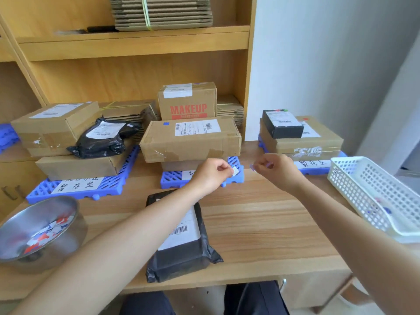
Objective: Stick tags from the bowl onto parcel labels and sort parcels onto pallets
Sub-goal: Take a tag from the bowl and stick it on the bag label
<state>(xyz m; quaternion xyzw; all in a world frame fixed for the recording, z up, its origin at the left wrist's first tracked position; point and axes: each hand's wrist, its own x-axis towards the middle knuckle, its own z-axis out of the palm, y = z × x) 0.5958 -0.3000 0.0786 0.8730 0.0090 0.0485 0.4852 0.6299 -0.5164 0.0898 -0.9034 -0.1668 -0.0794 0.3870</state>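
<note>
A black plastic parcel (181,258) with a white barcode label (181,233) lies on the wooden table in front of me, partly under my left forearm. Above it, my left hand (211,173) pinches a small white backing piece (235,171). My right hand (276,170) pinches a small blue tag (252,167), a short gap from the left hand. A steel bowl (72,214) at the left holds several red, blue and white tags. Three blue pallets (75,189) (172,179) (318,170) with handwritten signs carry stacked parcels.
A white perforated basket (354,176) with a few scraps stands at the right table edge. Cardboard parcels, one marked MAKEUP (188,103), and a black box (283,123) sit on the pallets. Wooden shelving with bundled flat cartons (161,12) rises behind.
</note>
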